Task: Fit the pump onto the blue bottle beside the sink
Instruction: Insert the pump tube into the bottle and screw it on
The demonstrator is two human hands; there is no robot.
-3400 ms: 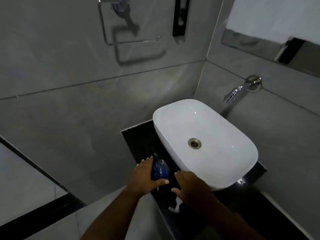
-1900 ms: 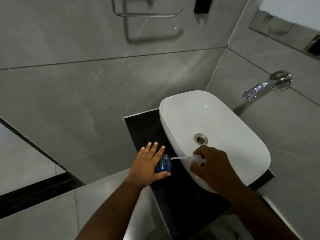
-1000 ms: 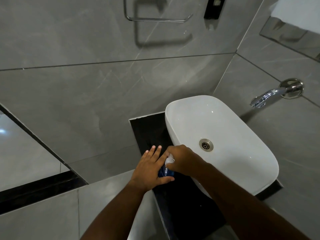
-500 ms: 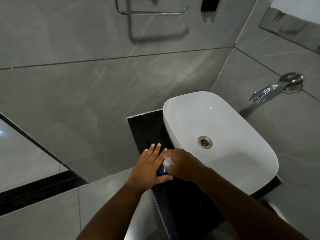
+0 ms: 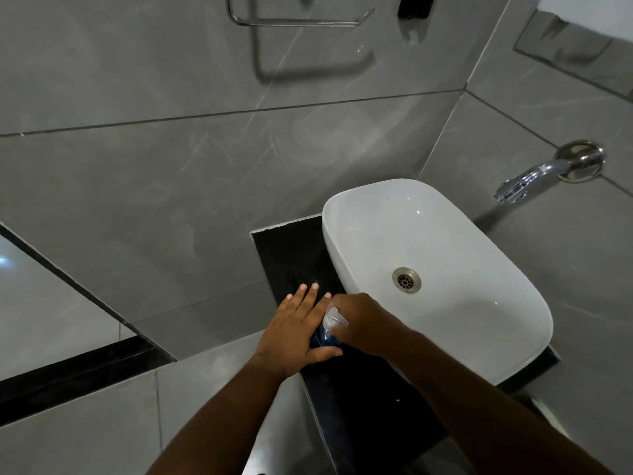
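Note:
The blue bottle [image 5: 323,338] stands on the black counter [image 5: 359,399], just left of the white sink [image 5: 445,234]. Only a small part of it shows between my hands. My left hand [image 5: 294,332] wraps around its left side, thumb across the front and fingers stretched out. The clear white pump [image 5: 333,318] sits on top of the bottle's neck, its nozzle pointing right. My right hand [image 5: 363,320] is closed around the pump from the right. Whether the pump is fully seated I cannot tell.
A chrome tap [image 5: 544,173] juts from the right wall above the sink, which has a metal drain [image 5: 406,280]. A metal towel ring [image 5: 294,15] and a dark fixture [image 5: 416,6] hang on the grey tiled wall. The counter's front edge drops off below my left wrist.
My right hand carried the pump from the counter over to the bottle and lowered it onto the neck. The left hand has kept holding the bottle; both hands now barely move.

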